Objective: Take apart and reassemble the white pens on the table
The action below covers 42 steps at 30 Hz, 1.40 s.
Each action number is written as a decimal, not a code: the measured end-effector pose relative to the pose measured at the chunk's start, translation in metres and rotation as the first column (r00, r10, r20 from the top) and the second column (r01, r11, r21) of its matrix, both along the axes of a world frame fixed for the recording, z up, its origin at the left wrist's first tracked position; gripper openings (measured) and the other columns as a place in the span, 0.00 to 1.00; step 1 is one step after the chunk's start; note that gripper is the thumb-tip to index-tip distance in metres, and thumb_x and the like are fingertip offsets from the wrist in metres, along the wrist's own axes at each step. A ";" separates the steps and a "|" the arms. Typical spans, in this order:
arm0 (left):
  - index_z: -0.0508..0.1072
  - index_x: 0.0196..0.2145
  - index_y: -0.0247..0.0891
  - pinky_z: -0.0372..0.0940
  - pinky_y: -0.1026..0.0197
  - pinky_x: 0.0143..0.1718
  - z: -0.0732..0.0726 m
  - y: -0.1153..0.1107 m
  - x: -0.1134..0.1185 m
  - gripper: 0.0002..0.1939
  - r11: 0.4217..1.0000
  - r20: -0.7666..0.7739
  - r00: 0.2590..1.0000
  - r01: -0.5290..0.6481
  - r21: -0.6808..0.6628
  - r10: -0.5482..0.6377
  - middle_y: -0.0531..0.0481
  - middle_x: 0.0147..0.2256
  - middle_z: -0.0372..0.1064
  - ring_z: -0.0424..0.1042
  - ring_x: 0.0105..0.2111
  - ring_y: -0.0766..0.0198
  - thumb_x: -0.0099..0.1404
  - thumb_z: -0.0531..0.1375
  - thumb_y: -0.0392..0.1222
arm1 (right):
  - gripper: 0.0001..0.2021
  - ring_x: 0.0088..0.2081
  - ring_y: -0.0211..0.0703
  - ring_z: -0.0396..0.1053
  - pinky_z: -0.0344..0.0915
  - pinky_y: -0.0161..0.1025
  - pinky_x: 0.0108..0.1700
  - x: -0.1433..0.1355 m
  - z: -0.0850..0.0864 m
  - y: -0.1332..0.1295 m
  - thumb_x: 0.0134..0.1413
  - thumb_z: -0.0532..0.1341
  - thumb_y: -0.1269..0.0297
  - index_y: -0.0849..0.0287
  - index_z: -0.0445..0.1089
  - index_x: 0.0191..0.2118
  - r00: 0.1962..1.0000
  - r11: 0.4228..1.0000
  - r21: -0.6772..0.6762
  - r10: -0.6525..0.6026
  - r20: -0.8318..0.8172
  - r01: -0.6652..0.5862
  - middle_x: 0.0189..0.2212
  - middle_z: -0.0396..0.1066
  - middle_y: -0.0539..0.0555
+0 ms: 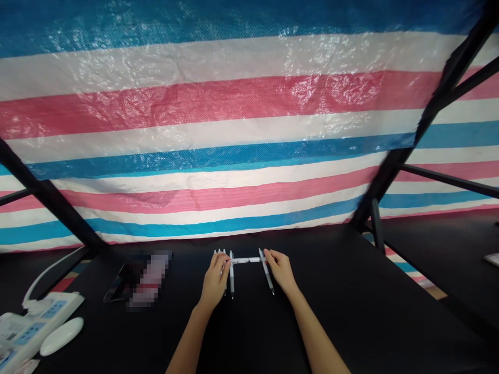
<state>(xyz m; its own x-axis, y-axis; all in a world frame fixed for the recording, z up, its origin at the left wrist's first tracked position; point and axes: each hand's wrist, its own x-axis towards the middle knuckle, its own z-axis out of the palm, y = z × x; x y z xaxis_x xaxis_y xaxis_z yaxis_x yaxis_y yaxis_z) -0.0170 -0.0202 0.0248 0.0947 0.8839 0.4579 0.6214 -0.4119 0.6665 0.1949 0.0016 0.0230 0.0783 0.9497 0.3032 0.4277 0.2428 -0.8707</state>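
Observation:
My left hand (215, 274) is closed over a few white-and-grey pens at the middle of the black table. Their clicker ends stick out past the fingers, and the hand hides most of their length. Just right of its fingertips lies an upright-pointing pen (232, 278). A crosswise pen (248, 260) stretches between the two hands, its left end close to my left fingertips. On the other side, my right hand (280, 268) has its fingers bent, with the tips pinched at the upper part of a slanted pen (267, 274).
A dark phone-like object (120, 283) and a blurred-out item (150, 280) lie at left. A white power strip (47, 314) with a cable and a white oval object (62, 336) sit at the lower left. Black frame bars (380, 189) and a striped tarp (218, 197) stand behind.

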 end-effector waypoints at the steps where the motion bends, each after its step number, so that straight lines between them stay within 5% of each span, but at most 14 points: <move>1: 0.66 0.39 0.41 0.64 0.60 0.38 0.000 0.000 0.000 0.12 1.000 0.005 1.000 0.005 -0.011 -0.005 0.46 0.42 0.62 0.68 0.36 0.64 0.67 0.46 0.46 | 0.23 0.20 0.35 0.53 0.48 0.33 0.24 0.000 0.000 0.000 0.55 0.49 0.49 0.59 0.56 0.16 1.000 1.000 0.002 -0.006 -0.002 0.006 0.15 0.52 0.46; 15: 0.67 0.32 0.40 0.63 0.60 0.42 0.000 0.001 0.001 0.14 1.000 0.010 1.000 0.003 0.031 -0.003 0.47 0.39 0.63 0.68 0.39 0.62 0.67 0.45 0.45 | 0.24 0.19 0.34 0.53 0.47 0.33 0.23 0.000 -0.001 0.000 0.55 0.50 0.48 0.58 0.54 0.16 1.000 1.000 0.020 0.009 -0.011 -0.009 0.14 0.52 0.46; 23: 0.67 0.30 0.37 0.64 0.60 0.35 -0.001 0.007 -0.001 0.18 0.999 0.261 0.964 -0.044 0.003 0.042 0.48 0.34 0.62 0.67 0.31 0.64 0.66 0.44 0.50 | 0.22 0.21 0.34 0.51 0.48 0.33 0.25 0.002 0.001 0.000 0.55 0.51 0.49 0.58 0.54 0.17 0.998 0.999 0.032 0.031 -0.050 -0.030 0.16 0.48 0.45; 31: 0.67 0.32 0.37 0.64 0.60 0.32 -0.003 0.012 -0.011 0.17 0.994 0.368 0.924 -0.105 -0.020 0.105 0.49 0.33 0.61 0.66 0.28 0.64 0.65 0.47 0.52 | 0.20 0.23 0.36 0.55 0.51 0.33 0.25 0.010 0.002 0.000 0.55 0.52 0.49 0.59 0.63 0.22 0.994 0.996 0.039 0.080 -0.076 -0.078 0.18 0.57 0.47; 42: 0.67 0.25 0.37 0.64 0.59 0.34 -0.009 0.019 -0.024 0.20 0.991 0.332 0.934 -0.125 -0.041 0.132 0.46 0.38 0.60 0.66 0.33 0.62 0.64 0.47 0.52 | 0.17 0.24 0.38 0.59 0.56 0.34 0.28 0.021 0.000 0.005 0.54 0.53 0.50 0.59 0.67 0.28 0.997 0.998 0.047 0.034 -0.076 -0.030 0.23 0.64 0.49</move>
<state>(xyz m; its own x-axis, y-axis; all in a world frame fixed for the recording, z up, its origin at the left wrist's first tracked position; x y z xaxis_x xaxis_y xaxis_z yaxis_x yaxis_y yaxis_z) -0.0414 -0.0012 0.0160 -0.1755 0.8873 0.4266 0.4092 -0.3284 0.8513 0.2162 0.0068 0.0232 0.0727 0.9374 0.3406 0.3514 0.2955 -0.8884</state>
